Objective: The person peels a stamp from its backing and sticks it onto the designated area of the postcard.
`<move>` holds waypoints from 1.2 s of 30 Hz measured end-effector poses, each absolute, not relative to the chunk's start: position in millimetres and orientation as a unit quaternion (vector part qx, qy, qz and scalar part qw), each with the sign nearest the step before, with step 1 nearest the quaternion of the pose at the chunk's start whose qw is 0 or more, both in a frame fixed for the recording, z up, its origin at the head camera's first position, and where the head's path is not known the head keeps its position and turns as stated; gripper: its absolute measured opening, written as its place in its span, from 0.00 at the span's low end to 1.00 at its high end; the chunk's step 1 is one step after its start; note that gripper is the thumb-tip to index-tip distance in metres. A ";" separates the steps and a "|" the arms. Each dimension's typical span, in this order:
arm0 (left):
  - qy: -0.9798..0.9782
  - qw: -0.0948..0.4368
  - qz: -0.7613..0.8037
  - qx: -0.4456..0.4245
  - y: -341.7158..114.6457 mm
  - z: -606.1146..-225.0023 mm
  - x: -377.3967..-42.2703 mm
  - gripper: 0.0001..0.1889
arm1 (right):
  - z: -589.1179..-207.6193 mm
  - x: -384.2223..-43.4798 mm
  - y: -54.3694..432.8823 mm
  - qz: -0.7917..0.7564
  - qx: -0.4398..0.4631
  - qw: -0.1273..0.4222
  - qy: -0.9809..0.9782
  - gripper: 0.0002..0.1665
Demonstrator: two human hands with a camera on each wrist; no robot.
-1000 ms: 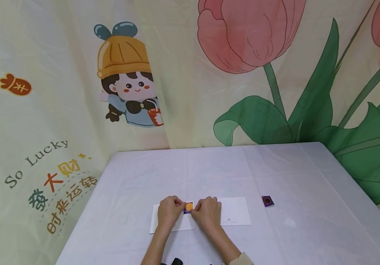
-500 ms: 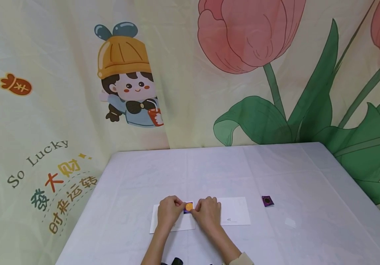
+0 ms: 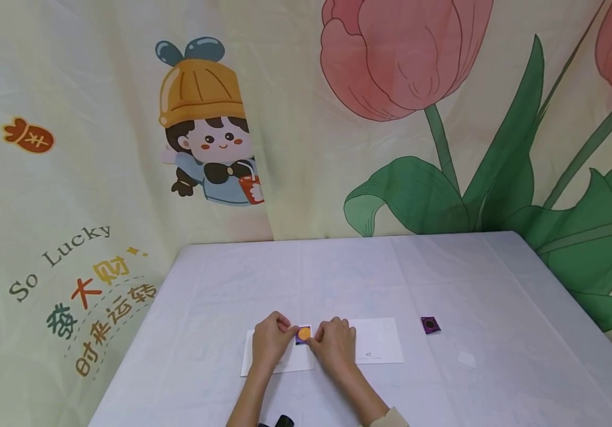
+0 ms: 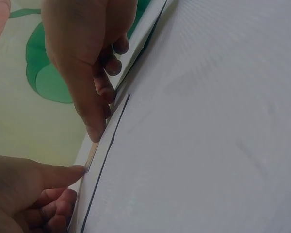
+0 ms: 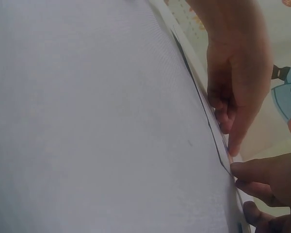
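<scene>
A small purple square stamp-like sticker with an orange disc (image 3: 304, 334) lies at the top right corner of a white card (image 3: 295, 359). The left hand (image 3: 271, 341) is at its left side, thumb tip touching its edge; the other fingers are loosely bent above the card. From the right, the thumb of the right hand (image 3: 335, 347) presses near the sticker's lower right edge, its fingers loosely bent. The left wrist view has both thumbs, left (image 4: 68, 174) and right (image 4: 94, 131), against the sticker's thin edge. In the right wrist view the right hand (image 5: 274, 182) partly hides the card.
Partly behind the right hand lies a second white card (image 3: 378, 341) with small print. A purple square with a dark circle (image 3: 430, 325) lies further right, above a small pale scrap (image 3: 467, 358). A black object (image 3: 284, 421) shows at the bottom edge.
The left hand has shifted slightly up and left, showing a little more of the sticker's left side. The right hand stays almost still. The sticker looks unmoved.
</scene>
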State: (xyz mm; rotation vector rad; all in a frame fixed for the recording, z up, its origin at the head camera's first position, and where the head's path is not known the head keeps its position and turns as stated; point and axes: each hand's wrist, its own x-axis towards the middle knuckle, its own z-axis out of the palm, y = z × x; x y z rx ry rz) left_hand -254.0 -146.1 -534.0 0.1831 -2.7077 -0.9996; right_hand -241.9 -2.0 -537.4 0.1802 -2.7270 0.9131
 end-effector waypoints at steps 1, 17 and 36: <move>-0.927 0.125 -0.347 0.065 -146.5 -534.5 -254.1 0.12 | -537.5 -241.8 -2.0 0.314 0.063 0.130 -0.938 0.21; -0.915 0.128 -0.373 0.086 -151.1 -532.2 -259.7 0.13 | -532.9 -242.4 -3.8 0.321 0.063 0.109 -0.939 0.19; -0.878 0.227 -0.416 0.070 -168.0 -518.4 -243.7 0.07 | -533.8 -243.3 1.7 0.343 0.109 0.163 -0.919 0.05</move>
